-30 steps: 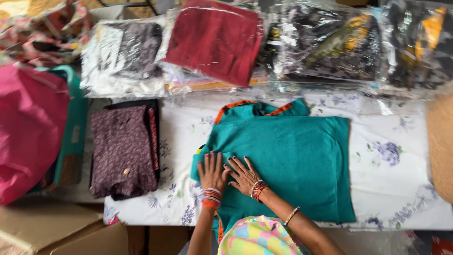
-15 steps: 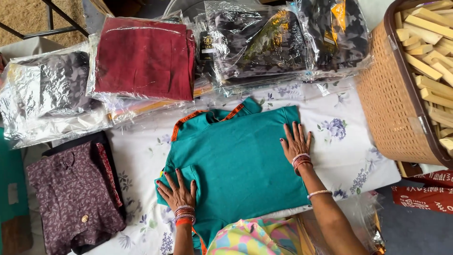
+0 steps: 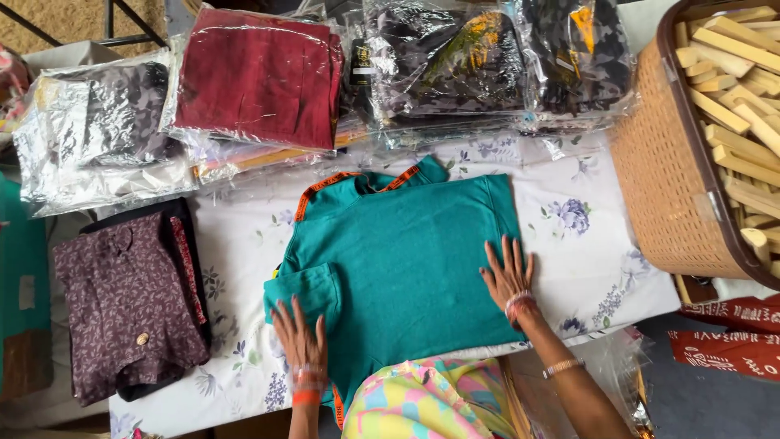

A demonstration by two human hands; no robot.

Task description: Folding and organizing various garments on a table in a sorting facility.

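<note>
Since half a second ago the left hand [image 3: 302, 341] has slid a little farther up onto the folded sleeve, while the right hand [image 3: 508, 275] stays flat near the right edge; a second back both hands lay together at the near left of the cloth. The teal garment [image 3: 406, 260] lies flat in the middle of the counter [image 3: 585, 252], which is covered by a white floral sheet, its orange-trimmed collar at the far side. Its near hem is hidden behind the person's bright multicoloured clothing [image 3: 422, 402] and cannot be made out. Neither hand has a grip on anything: both press the garment with fingers spread apart, palms down, one at the near left and one at the right, the cloth stretched between them. To the left lies a folded maroon printed garment [image 3: 122, 301], partly over the counter's edge. At the far side sit plastic-wrapped clothes: a grey one [image 3: 97, 122], a dark red one [image 3: 260, 77], and dark patterned ones [image 3: 487, 57] whose prints blur under the glare. At the far right a woven basket [image 3: 666, 171] of wooden sticks [image 3: 739, 57] is cut off by the frame.
</note>
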